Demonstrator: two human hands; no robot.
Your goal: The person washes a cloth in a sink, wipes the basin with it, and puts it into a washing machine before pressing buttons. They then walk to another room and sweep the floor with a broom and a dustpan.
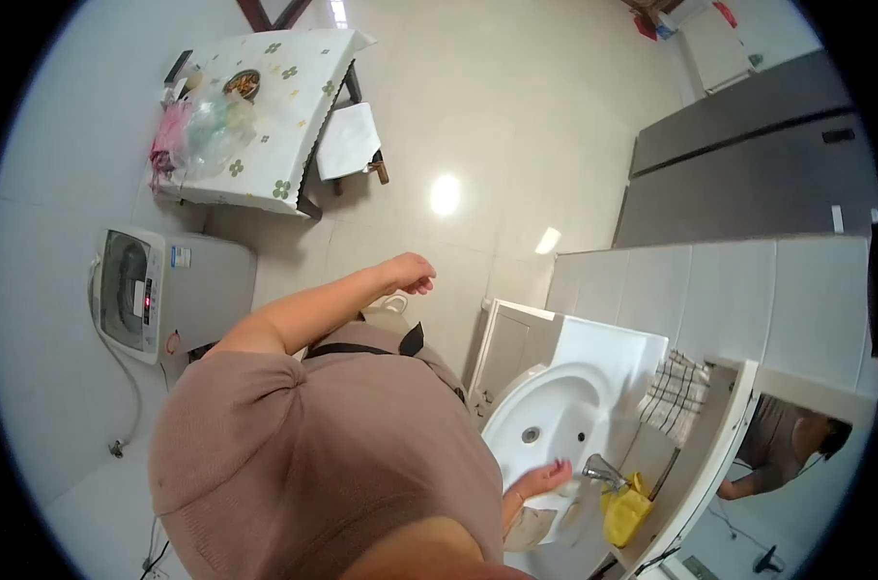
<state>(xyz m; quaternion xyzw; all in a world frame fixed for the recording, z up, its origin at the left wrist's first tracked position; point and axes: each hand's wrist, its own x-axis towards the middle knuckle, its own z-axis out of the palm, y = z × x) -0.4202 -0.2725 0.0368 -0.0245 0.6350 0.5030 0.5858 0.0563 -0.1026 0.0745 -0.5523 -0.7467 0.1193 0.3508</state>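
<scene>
My left hand [412, 275] hangs in the air over the tiled floor, away from any object. Its fingers are loosely bent, and nothing shows in them. Over the near side of the white washbasin [516, 406] is my right hand [543, 478], fingers stretched toward the metal tap [605, 472] and a little blurred. I see no object in it, and a small gap seems to separate it from the tap. A yellow cloth or bag [627, 509] hangs right beside the tap. Below my right wrist lies a beige item [530, 529], partly hidden, on the basin's edge.
A checked towel [675, 394] hangs by the basin, near a mirror cabinet [743, 425]. The washing machine [183, 290] stands at left. Farther off are a table [299, 101] with a bowl [243, 85] and plastic bags [212, 130], a stool [350, 140] and a grey fridge [738, 155].
</scene>
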